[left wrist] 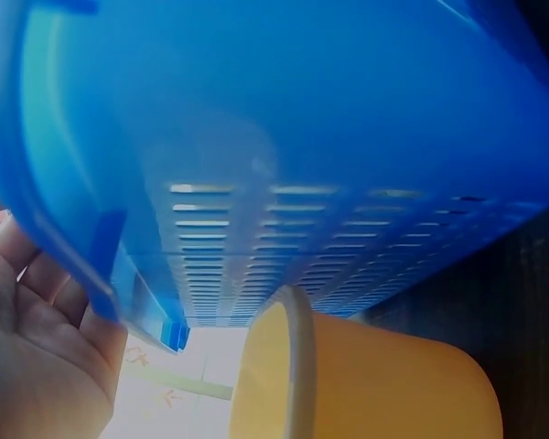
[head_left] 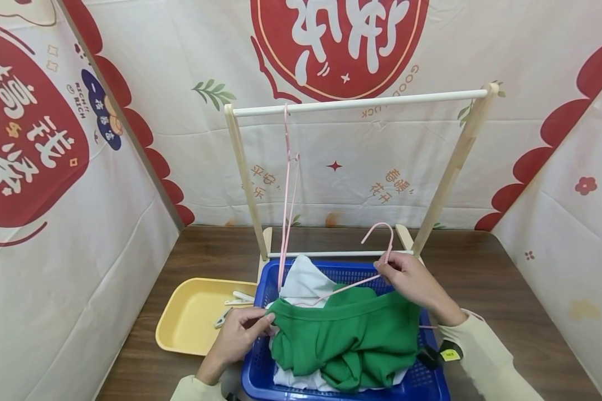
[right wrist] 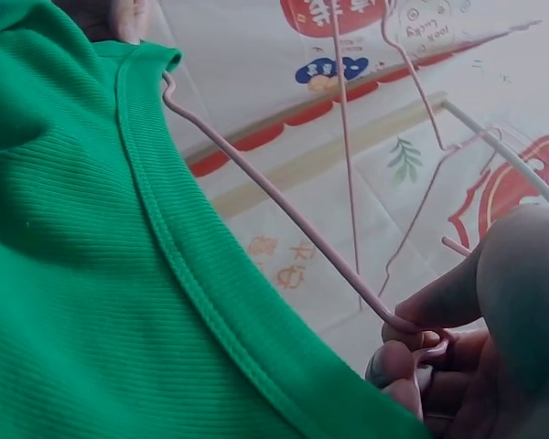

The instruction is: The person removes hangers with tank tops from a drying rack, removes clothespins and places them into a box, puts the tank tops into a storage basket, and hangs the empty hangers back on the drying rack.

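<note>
A green ribbed garment [head_left: 351, 328] lies over the blue basket [head_left: 249, 367], its banded edge stretched between both sides. At its left end my left hand [head_left: 238, 333] pinches the band between thumb and fingers. My right hand [head_left: 418, 281] grips a pink hanger [right wrist: 293, 215] just below its hook. One arm of that hanger slants down left, and its tip meets the garment's band near the left hand in the right wrist view. White cloth [head_left: 303, 278] shows behind and beneath the green one. In the left wrist view, the left palm [left wrist: 50, 357] is beside the basket's rim; its fingertips are hidden.
Behind the basket stands a rack with a white top bar [head_left: 361, 104] and wooden posts. Pink hangers [head_left: 283, 223] hang at its left end. A yellow tray [head_left: 188, 323] holding several clothespins [head_left: 243, 298] sits left of the basket. Printed cloth walls surround the brown table [head_left: 486, 278].
</note>
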The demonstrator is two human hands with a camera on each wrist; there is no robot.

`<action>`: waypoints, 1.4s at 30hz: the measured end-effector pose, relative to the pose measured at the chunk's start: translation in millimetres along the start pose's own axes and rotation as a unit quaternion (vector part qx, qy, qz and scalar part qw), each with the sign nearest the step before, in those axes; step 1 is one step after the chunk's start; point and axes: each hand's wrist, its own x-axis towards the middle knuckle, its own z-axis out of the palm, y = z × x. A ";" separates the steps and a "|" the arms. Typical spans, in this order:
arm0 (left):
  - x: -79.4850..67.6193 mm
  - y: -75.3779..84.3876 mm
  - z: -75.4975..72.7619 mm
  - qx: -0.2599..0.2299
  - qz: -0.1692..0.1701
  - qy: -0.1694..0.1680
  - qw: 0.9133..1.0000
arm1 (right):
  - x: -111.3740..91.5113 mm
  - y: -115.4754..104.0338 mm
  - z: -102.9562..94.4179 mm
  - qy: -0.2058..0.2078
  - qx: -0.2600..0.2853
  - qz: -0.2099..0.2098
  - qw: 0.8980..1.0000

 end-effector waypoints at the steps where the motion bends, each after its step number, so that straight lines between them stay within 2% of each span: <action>1: -0.2 -0.3 0.2 0.008 0.001 0.003 1.000 | -0.4 0.5 -1.9 -0.001 0.002 0.005 1.000; 7: -0.9 3.1 2.3 0.024 0.010 0.011 1.000 | -1.5 4.2 -13.8 0.014 0.022 0.042 0.999; 10: -0.3 7.8 3.4 0.026 0.001 0.011 1.000 | -1.6 5.7 -18.2 0.025 0.036 0.054 0.998; 15: -0.7 6.4 2.9 0.029 -0.012 0.011 0.999 | -2.2 6.8 -23.0 0.022 0.047 0.060 0.997; 22: 1.0 34.7 1.8 0.028 -0.020 0.002 0.999 | -3.5 4.0 -29.8 0.006 0.056 0.080 0.995; 32: 4.0 34.5 3.3 0.018 -0.030 -0.013 0.999 | -1.8 3.4 -35.1 -0.017 0.085 0.064 0.994; 42: 4.9 34.2 5.1 0.019 -0.029 -0.013 0.999 | -1.6 -3.5 -37.3 0.015 0.081 0.052 0.995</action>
